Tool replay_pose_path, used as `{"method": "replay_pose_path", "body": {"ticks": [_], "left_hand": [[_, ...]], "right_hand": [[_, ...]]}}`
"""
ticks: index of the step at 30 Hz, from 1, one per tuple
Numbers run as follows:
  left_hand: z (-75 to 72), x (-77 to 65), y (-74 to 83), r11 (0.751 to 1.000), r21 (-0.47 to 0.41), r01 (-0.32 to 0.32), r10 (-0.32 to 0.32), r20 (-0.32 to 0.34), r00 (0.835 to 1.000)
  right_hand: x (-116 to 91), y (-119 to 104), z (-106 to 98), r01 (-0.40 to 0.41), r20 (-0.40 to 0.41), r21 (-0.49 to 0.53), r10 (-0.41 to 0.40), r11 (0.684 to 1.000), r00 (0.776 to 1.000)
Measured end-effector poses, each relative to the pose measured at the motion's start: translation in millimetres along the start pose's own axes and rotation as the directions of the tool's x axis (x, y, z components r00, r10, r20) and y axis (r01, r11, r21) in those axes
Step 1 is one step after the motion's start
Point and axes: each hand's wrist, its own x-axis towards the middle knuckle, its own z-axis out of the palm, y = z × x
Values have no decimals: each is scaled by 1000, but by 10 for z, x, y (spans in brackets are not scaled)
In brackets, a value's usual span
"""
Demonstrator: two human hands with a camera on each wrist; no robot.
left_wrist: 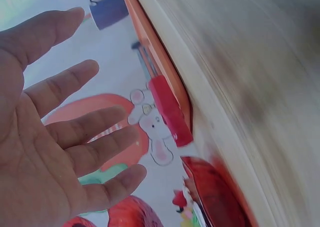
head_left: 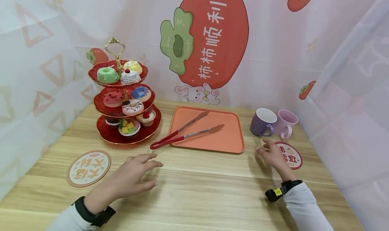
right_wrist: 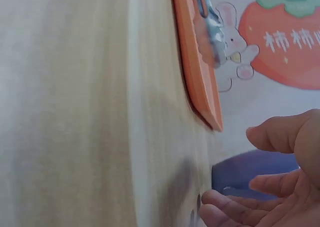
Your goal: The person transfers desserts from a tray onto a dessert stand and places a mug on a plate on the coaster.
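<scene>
In the head view my left hand hovers over the table in front of the red tongs, fingers spread and holding nothing. The tongs lie with their arms apart on an orange tray, red handles jutting past its left edge. My right hand is near a round red-rimmed coaster, partly covering it, with fingers loosely bent and nothing held. Just beyond it stand a purple mug and a pink mug. In the right wrist view the purple mug shows behind the fingers.
A three-tier red stand with several cakes and donuts is at the left rear. An orange-rimmed coaster lies in front of it. Printed cloth hangs behind the table and along both sides.
</scene>
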Motion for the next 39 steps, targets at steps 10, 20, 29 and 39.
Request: {"method": "replay_pose_path", "body": {"ticks": [10,20,29,39], "left_hand": [[102,199,59,998,-14,-64,63,-13,998],[225,330,95,995,-58,-82,84,32,996],[303,439,130,992,-101,-75,82,68,994],[327,503,172,994,-96,-59,67,86,994]], "right_hand": [[105,-1,-32,-100,-147,362,163,927,976],[218,9,-75,-138,-107,478,214,867,971],[284,-25,-58,-50,-109,724,186,688,977],[302,-49,-27,-58,-131,718,217,694,967]]}}
